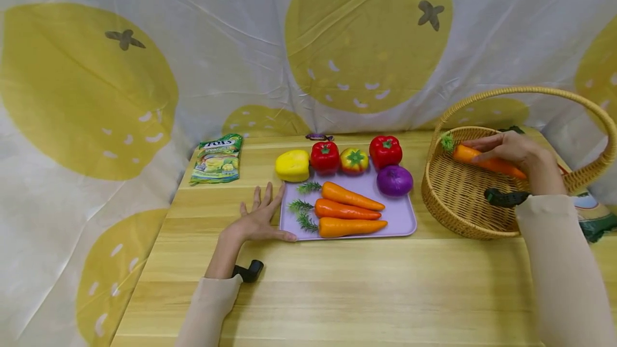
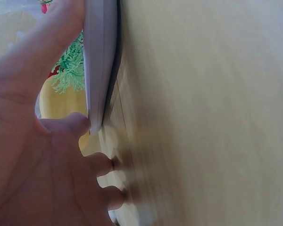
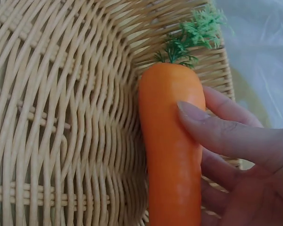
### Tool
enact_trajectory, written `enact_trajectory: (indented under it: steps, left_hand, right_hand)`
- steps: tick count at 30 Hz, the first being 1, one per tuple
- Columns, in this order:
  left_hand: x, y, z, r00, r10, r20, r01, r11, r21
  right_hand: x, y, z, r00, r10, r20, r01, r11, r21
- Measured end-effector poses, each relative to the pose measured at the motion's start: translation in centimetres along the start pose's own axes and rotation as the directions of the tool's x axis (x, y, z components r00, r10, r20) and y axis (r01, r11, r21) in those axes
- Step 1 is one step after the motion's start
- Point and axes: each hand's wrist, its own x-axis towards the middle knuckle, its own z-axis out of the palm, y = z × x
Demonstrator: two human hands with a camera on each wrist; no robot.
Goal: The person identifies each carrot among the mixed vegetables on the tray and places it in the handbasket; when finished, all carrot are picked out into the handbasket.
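Note:
My right hand (image 1: 512, 149) grips an orange carrot (image 3: 172, 141) inside the wicker basket (image 1: 445, 205), thumb on the near side and fingers behind it. The carrot's green leafy top points toward the basket's back left wall. My left hand (image 1: 260, 217) lies with fingers spread at the left edge of the lilac tray (image 1: 402, 221), its thumb along the front left corner. On the tray lie three more carrots (image 1: 349, 209), with leafy tops to the left. Behind them sit a yellow mango-like fruit (image 1: 292, 166), two red peppers (image 1: 325, 158), a red-yellow tomato-like vegetable (image 1: 354, 161) and a purple onion (image 1: 394, 181).
A green soup packet (image 1: 218, 159) lies at the back left of the wooden table (image 1: 366, 288). A small purple wrapped piece (image 1: 319, 137) is by the curtain. The basket's tall handle (image 1: 520, 90) arches over it. Another packet (image 1: 595, 216) lies right of the basket.

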Motion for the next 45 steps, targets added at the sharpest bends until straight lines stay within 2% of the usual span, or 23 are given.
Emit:
enact_trajectory:
  steps: [6, 13, 17, 24, 34, 42, 45]
  left_hand:
    - [-0.1, 0.2, 0.0, 1.0, -0.006, -0.002, 0.006, 1.0, 0.007]
    - [0.1, 0.1, 0.1, 1.0, -0.012, -0.001, 0.012, 1.0, 0.026]
    - [0.2, 0.1, 0.0, 1.0, -0.013, -0.003, 0.013, 1.0, 0.022]
    - [0.0, 0.0, 0.0, 1.0, -0.018, 0.002, 0.018, 1.0, 0.021]
    - [0.0, 0.0, 0.1, 1.0, -0.021, -0.007, 0.021, 1.0, 0.015]
    - [-0.1, 0.1, 0.0, 1.0, -0.023, -0.007, 0.023, 0.999, 0.024]
    - [0.0, 0.2, 0.0, 1.0, -0.021, -0.008, 0.021, 1.0, 0.022]
  right_hand:
    - [0.6, 0.5, 0.2, 1.0, 0.005, -0.02, -0.005, 1.0, -0.014]
    - [0.5, 1.1, 0.2, 0.998, 0.042, -0.037, -0.041, 0.999, 0.019]
    - [0.7, 1.2, 0.1, 0.998, 0.029, -0.049, -0.029, 1.0, 0.0]
    - [0.9, 1.2, 0.0, 0.997, 0.081, -0.015, -0.081, 0.996, 0.033]
    - [1.1, 1.3, -0.1, 0.997, 0.073, 0.011, -0.074, 0.996, 0.043]
    - [1.2, 1.1, 0.0, 0.999, 0.043, 0.004, -0.044, 0.998, 0.034]
    - [1.0, 0.9, 0.0, 1.0, 0.009, -0.01, -0.008, 0.999, 0.031]
